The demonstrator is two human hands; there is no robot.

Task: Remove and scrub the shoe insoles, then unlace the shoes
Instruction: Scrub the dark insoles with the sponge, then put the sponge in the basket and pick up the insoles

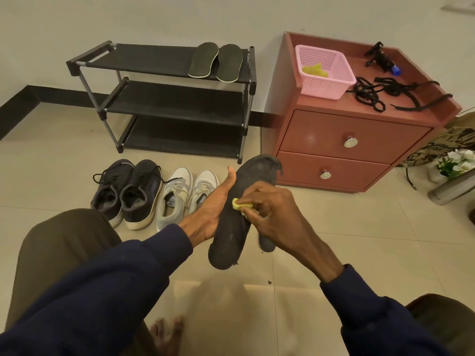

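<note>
The dark insole [231,242] is held in the air in front of the shoe rack [164,98], off its right end. Its long axis runs from the heel near the person to the toe pointing toward the rack. The left hand [210,209] grips its left edge, thumb straight along the face and the other fingers hidden beneath. The right hand [272,209] pinches a yellow pad [237,204], possibly a cloth, in its fingers [257,201] against the insole's middle, so scrubbing strokes would best run lengthwise.
</note>
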